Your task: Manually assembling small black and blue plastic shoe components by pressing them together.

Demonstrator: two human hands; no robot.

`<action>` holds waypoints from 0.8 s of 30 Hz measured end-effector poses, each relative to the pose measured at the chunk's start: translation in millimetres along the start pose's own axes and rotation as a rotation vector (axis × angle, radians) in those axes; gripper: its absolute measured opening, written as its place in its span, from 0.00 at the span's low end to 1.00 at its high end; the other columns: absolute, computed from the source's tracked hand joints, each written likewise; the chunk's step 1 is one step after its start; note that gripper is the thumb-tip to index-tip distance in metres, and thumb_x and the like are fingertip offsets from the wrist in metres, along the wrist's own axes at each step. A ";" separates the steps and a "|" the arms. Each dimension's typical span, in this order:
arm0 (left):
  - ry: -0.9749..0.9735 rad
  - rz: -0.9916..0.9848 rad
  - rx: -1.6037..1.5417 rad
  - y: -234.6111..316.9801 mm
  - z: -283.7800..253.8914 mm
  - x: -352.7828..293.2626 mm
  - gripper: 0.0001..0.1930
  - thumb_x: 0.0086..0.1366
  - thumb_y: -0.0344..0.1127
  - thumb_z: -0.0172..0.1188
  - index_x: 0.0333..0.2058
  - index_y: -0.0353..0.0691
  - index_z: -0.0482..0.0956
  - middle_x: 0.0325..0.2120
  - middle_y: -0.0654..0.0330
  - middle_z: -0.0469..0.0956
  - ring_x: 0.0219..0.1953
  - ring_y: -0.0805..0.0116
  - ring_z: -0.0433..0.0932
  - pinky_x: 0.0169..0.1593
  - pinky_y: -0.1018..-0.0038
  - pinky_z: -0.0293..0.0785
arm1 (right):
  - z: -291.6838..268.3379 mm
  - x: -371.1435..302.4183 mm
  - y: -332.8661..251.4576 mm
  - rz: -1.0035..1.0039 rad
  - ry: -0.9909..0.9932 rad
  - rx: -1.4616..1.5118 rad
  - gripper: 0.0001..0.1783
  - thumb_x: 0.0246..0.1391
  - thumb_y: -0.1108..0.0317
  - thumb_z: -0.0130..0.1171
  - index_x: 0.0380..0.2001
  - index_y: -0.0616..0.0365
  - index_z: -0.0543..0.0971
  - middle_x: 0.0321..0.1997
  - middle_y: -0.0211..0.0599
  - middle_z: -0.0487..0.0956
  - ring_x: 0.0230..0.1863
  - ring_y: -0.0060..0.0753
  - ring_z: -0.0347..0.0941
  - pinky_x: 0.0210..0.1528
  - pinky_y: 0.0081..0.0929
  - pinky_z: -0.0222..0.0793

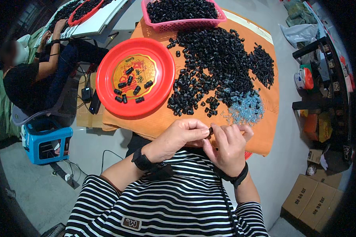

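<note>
Close to the near edge of the orange-covered table, my left hand [177, 136] and my right hand [229, 151] meet fingertip to fingertip. Both pinch a small black plastic part [210, 132], mostly covered by the fingers. Beyond them spreads a large heap of small black plastic parts [213, 51]. A patch of tiny clear bluish pieces [246, 110] lies at its near right side, and thinner black pieces [263, 65] form a smaller heap at the far right. To the left, a red plate [105, 65] holds several short black cylinders [136, 90].
A pink basket [186, 26] full of black parts stands at the table's far edge. On the left, a person [32, 75] works at a white table [103, 23]. A blue stool [47, 138] and cables are on the floor; shelving [324, 104] and cardboard boxes [312, 201] stand right.
</note>
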State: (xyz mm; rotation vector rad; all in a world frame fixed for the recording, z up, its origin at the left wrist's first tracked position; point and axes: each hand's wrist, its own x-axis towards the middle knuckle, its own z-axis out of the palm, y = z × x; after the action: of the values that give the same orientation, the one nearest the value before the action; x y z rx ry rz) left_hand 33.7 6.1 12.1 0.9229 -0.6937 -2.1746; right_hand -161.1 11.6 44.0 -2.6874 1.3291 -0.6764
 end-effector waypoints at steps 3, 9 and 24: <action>-0.035 -0.010 0.040 -6.4 -7.6 -0.9 0.12 0.74 0.41 0.58 0.41 0.37 0.81 0.35 0.65 0.82 0.39 0.78 0.80 0.47 0.79 0.75 | 0.0 0.2 0.7 -0.013 0.013 0.008 0.24 0.43 0.62 0.72 0.44 0.57 0.80 0.32 0.30 0.76 0.35 0.34 0.73 0.50 0.42 0.53; -0.067 0.004 0.034 -7.0 -10.8 -0.2 0.14 0.74 0.42 0.59 0.39 0.36 0.82 0.35 0.64 0.83 0.38 0.79 0.80 0.47 0.81 0.76 | -1.6 3.3 -0.3 -0.033 0.018 0.001 0.23 0.47 0.58 0.72 0.43 0.58 0.80 0.28 0.28 0.73 0.32 0.31 0.70 0.48 0.42 0.52; -0.043 0.000 0.149 -6.9 -7.3 -2.3 0.12 0.73 0.39 0.60 0.38 0.34 0.84 0.34 0.63 0.83 0.37 0.79 0.79 0.46 0.80 0.75 | -0.4 -3.2 1.4 -0.042 -0.008 0.152 0.18 0.45 0.63 0.72 0.39 0.58 0.80 0.27 0.28 0.73 0.30 0.31 0.72 0.46 0.40 0.55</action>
State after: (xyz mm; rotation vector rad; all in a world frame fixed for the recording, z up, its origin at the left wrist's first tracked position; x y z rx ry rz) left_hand 38.0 10.7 3.8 0.9541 -0.8866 -2.1712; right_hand -164.0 13.3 42.9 -2.6011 1.1708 -0.7378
